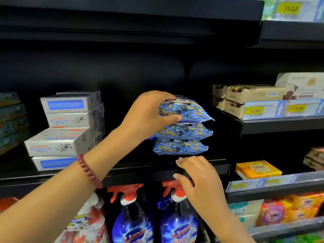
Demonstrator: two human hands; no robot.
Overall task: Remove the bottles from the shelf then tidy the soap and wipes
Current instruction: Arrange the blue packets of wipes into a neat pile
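Observation:
Three blue patterned wipes packs are stacked on the black shelf [52, 176]. My left hand [149, 111] grips the top wipes pack [191, 111], fingers over its top and thumb under its front edge. The middle pack [185, 132] and bottom pack [182, 148] lie beneath it. My right hand [198, 176] hovers below the stack at the shelf's front lip, fingers loosely bent, holding nothing. White goat soap boxes [61, 141] are piled unevenly at the left of the same shelf. Blue spray bottles [133, 223] with red triggers stand on the shelf below.
Beige packs [252, 95] with yellow price tags [255, 111] fill the right-hand shelf. An orange box [257, 169] lies lower right, and colourful detergent packs [284, 211] sit beneath it. Teal packs [10, 116] are at the far left. The shelf back is dark.

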